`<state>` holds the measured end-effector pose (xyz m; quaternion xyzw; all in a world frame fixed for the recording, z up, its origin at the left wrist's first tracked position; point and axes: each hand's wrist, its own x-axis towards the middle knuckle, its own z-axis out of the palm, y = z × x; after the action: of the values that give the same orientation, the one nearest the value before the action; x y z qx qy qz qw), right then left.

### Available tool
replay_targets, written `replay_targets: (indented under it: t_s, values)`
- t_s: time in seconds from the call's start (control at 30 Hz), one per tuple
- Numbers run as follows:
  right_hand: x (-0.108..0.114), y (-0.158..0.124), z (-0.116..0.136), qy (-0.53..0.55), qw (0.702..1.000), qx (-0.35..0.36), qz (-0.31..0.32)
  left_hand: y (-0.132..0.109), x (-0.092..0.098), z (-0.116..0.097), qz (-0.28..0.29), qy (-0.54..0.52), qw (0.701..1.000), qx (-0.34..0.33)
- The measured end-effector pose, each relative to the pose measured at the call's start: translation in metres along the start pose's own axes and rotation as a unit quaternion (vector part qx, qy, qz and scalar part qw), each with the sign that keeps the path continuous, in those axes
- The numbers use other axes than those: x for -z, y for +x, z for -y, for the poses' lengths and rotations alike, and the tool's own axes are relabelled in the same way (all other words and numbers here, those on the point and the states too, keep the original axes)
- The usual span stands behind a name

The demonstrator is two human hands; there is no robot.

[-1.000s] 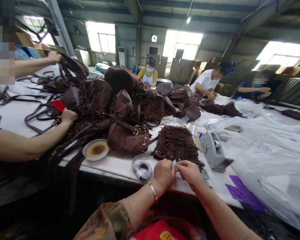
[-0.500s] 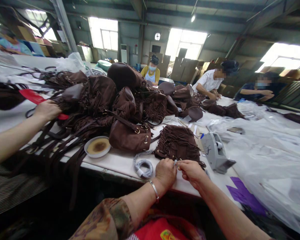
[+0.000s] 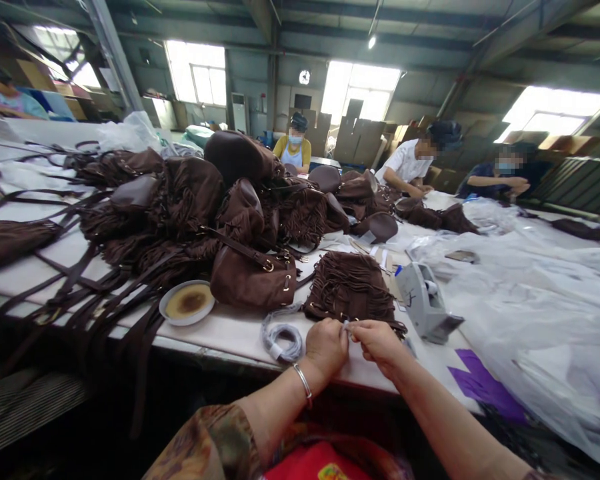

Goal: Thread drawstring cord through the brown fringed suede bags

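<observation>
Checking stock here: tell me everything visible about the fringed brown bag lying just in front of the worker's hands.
The fringed bag is dark brown, suede-like, covered in rows of thin hanging strips. Small gold-coloured fittings show near its front edge. It lies flat on the white table, between a coil of grey cord and a grey dispenser. The left hand and right hand meet at its front edge, pinching a small pale piece there.

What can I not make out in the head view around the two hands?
All in the head view.
The small pale piece pinched between left hand and right hand: too small, fingers cover it.
The fringed bag: near edge hidden behind both hands.
The grey device: markings too small to read.
</observation>
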<state>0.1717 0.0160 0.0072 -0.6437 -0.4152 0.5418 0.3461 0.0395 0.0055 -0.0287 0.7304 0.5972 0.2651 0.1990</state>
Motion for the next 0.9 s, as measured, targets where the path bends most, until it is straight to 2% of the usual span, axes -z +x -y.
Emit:
replay_targets:
  t_s: [0.13,0.3,0.53,0.7,0.83,0.9]
  values:
    - [-0.002,0.001,-0.007,-0.009,0.999,0.021,-0.041,0.006,0.008,-0.002,0.024,-0.056,0.998,0.028]
    - [-0.002,0.004,-0.013,-0.080,0.991,0.064,-0.082,0.012,0.011,-0.003,0.044,-0.129,0.989,0.056]
    - [0.002,0.002,-0.017,-0.184,0.970,0.102,-0.122,0.011,0.007,-0.003,0.040,-0.177,0.981,0.063]
    - [0.003,0.008,-0.022,-0.204,0.966,0.097,-0.129,0.009,0.006,-0.002,0.032,-0.204,0.976,0.067]
    - [0.006,0.009,-0.025,-0.230,0.960,0.088,-0.132,0.011,0.004,0.002,0.021,-0.269,0.959,0.085]
    - [0.006,0.006,-0.026,-0.211,0.968,0.074,-0.116,0.012,0.002,0.004,0.029,-0.334,0.934,0.122]
